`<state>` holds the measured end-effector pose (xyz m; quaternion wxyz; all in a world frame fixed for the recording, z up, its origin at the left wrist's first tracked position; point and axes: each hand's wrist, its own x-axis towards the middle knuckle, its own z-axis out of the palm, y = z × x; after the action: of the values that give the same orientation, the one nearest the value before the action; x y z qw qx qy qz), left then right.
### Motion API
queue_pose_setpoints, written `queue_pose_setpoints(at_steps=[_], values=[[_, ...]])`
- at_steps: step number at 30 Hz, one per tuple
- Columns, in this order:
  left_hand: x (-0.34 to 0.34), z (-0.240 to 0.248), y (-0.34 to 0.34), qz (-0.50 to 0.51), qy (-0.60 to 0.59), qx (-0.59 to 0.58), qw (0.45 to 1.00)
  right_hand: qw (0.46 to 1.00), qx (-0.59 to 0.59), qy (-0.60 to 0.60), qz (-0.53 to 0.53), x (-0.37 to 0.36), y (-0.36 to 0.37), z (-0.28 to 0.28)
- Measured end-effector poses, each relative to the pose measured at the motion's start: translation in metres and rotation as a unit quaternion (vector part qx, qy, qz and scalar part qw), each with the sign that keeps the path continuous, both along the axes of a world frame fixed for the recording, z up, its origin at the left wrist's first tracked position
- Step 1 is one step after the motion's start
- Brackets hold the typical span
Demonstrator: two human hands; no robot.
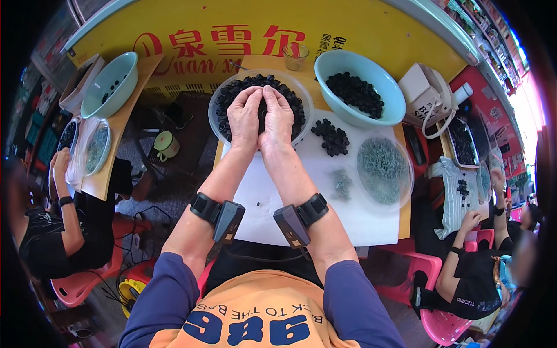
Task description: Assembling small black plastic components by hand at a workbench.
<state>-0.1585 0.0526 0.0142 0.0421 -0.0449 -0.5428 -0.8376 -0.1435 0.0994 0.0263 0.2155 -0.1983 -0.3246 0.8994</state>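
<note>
At twelve o'clock, over small, black, chunky pieces (297, 114) in a round, translucent plastic bowl (309, 104), the left hand (243, 119) and right hand (276, 120) meet with narrowed fingertips, any held item indiscernible, apparently handling single pieces, the next move calling for fine two-handed control.

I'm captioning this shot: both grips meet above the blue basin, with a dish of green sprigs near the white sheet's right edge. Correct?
Not quite: the head view shows the left grip and right grip meeting above the clear bowl of black pieces, not the basin. The dish of sprigs is near the sheet's right edge.
</note>
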Motion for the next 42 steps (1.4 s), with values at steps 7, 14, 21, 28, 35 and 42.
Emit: queue_pose_setpoints(at_steps=[7, 14, 21, 28, 35, 42], values=[[0.041, 0.041, 0.014, -0.018, 0.058, 0.007, 0.998, 0.992, -0.045, 0.118, 0.003, 0.044, 0.012, 0.032], [0.126, 0.020, 0.023, -0.033, 0.128, -0.114, 0.985, 0.995, -0.041, 0.088, -0.033, 0.137, 0.025, 0.008], [0.143, -0.055, 0.024, -0.051, 0.015, -0.132, 0.990, 0.998, -0.044, 0.000, -0.043, 0.150, 0.023, -0.071], [0.126, -0.057, 0.013, -0.044, -0.018, -0.215, 0.975, 0.943, 0.307, -0.106, -0.067, 0.131, 0.023, -0.084], [0.112, -0.069, -0.003, 0.003, 0.171, -0.426, 0.888, 0.834, 0.535, -0.123, -0.056, 0.123, 0.037, -0.084], [0.118, -0.069, -0.029, 0.018, 0.168, -0.465, 0.869, 0.942, 0.332, -0.059, -0.006, 0.129, 0.053, -0.088]])
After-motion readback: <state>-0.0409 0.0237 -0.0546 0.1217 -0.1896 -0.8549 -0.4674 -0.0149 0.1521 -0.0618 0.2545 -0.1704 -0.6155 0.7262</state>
